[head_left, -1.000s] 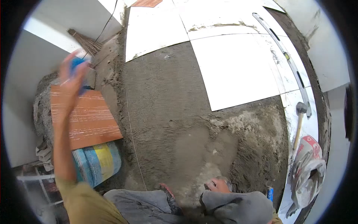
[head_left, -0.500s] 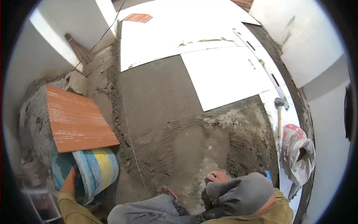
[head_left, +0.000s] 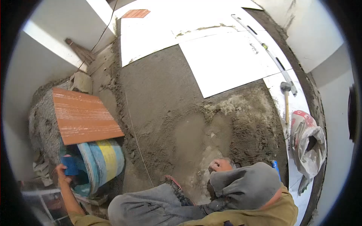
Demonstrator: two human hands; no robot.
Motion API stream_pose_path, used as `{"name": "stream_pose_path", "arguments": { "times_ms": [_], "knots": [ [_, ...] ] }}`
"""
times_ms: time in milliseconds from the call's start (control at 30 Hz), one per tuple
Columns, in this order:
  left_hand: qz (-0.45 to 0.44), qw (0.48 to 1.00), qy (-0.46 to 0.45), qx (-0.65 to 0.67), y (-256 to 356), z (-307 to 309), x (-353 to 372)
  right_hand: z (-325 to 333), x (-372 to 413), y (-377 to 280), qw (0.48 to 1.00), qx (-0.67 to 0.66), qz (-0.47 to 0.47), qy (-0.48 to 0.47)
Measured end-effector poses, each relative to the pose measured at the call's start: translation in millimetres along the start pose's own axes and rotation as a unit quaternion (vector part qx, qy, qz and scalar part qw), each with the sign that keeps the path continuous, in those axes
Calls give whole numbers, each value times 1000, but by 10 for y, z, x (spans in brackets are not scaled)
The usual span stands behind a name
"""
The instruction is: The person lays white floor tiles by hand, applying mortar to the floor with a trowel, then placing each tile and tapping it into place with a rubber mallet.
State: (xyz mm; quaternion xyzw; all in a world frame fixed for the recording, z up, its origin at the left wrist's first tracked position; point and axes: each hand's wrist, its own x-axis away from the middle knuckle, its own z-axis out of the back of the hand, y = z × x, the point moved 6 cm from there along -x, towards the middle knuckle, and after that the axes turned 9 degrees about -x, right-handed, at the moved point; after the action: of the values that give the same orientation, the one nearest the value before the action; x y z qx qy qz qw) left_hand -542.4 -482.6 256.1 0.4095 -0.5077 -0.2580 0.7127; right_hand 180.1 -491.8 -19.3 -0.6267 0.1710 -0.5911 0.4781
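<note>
My left hand (head_left: 62,174) is closed on a blue sponge-like block (head_left: 70,166) at the mouth of a blue bucket with a yellow band (head_left: 107,162). The bucket lies tipped, its opening toward my left. An orange tile with pale wet streaks (head_left: 86,116) leans over its upper side. My right hand (head_left: 221,164) is curled beside my grey-trousered knee (head_left: 250,180), low over the grey mortar bed (head_left: 158,98). What its fingers hold, if anything, is hidden. A blue handle-like thing (head_left: 275,169) shows past the knee.
White tiles (head_left: 226,64) cover the far floor. A spirit level (head_left: 266,51), a mallet (head_left: 286,101) and a white sack (head_left: 307,147) lie along the right. A string (head_left: 134,132) crosses the mortar. On the left are a mortar heap (head_left: 41,116) and a concrete block (head_left: 81,82).
My left hand has come out from inside the bucket to its mouth, and the blue block now shows in it. My right hand stays curled by the knee. The view has shifted slightly.
</note>
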Motion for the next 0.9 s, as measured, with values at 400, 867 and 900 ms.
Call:
{"name": "stream_pose_path", "arguments": {
  "times_ms": [400,867,900],
  "knots": [
    [5,891,-308,-333,786,-3448,-74,4,-10,-60,1000,7,21,-16],
    [-82,965,132,-210,375,-5275,-3340,54,20,-19,996,-70,-42,-30],
    [-78,964,140,-212,365,-5112,-3268,73,15,-45,995,-73,-57,-43]
  ]
}}
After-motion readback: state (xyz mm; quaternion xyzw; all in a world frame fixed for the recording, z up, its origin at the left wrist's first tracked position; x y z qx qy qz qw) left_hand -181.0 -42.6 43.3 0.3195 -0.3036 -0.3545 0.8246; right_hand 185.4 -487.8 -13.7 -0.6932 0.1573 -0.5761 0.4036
